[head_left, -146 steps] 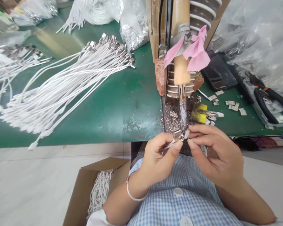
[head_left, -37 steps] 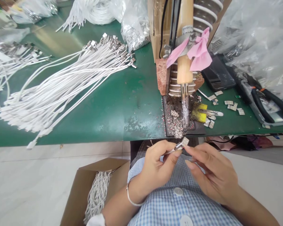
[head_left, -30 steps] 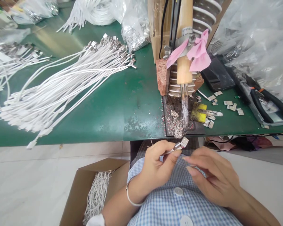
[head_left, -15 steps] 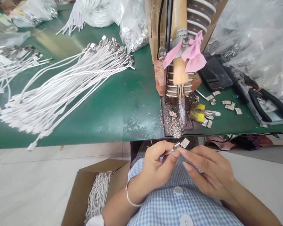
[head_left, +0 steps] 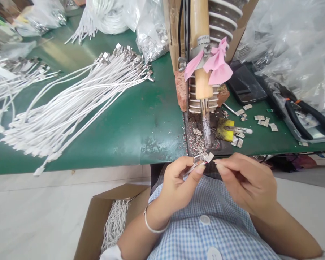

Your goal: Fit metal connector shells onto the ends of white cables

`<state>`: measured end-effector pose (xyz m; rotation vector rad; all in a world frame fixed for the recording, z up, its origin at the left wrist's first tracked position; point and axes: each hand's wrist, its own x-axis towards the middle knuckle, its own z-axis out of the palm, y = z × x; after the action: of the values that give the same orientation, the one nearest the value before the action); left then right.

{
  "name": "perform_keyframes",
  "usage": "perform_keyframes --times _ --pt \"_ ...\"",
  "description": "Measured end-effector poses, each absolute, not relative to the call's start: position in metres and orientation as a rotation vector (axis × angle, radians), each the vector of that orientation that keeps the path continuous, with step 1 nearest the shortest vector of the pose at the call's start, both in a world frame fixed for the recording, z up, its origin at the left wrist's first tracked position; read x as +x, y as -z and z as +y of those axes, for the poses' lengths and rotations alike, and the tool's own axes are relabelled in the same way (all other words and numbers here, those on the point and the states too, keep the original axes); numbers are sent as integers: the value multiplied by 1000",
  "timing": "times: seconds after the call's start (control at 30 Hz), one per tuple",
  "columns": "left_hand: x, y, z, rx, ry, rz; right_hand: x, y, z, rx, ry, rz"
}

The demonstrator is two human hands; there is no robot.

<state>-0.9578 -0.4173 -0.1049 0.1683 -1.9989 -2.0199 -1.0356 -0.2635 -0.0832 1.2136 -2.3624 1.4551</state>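
My left hand (head_left: 180,186) is closed just past the green table's near edge, pinching small metal USB connectors. One USB connector (head_left: 196,159) lies at my index fingertip, and a second USB plug (head_left: 209,156) sticks out beyond my thumb. White cable seems to run under the fingers, mostly hidden. My right hand (head_left: 247,182) has thumb and index finger pressed together to the right of the plug, a small gap from it. Whatever is in that pinch is too small to make out. Above both hands points the tip of a clamped soldering iron (head_left: 206,126), with a wooden handle.
A bundle of white cables (head_left: 70,104) lies on the green table (head_left: 119,144) at left. Right of the iron are a yellow sponge (head_left: 224,130), loose metal shells (head_left: 263,122), a phone (head_left: 246,83) and pliers (head_left: 308,112). A cardboard box (head_left: 93,224) with cables stands below.
My right hand has drawn back to the right from the connector, its thumb and finger now pinched together. My left hand has shifted slightly up and left with the connectors.
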Motion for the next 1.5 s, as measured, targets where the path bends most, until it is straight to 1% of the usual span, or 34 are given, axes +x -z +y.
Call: perform_keyframes --times 0.17,0.53,1.23,1.5 --pt "-961 104 -417 189 2008 -2010 -1037 84 -268 1073 -1460 -2440" --pt "-966 101 -416 171 2017 -1987 -1040 85 -271 1096 -1469 -2380" --pt "-964 109 -417 89 1695 -2101 -1042 81 -272 1167 -1457 -2341" --pt "-965 109 -416 70 1677 -2099 -1040 82 -270 1150 -1463 -2378"
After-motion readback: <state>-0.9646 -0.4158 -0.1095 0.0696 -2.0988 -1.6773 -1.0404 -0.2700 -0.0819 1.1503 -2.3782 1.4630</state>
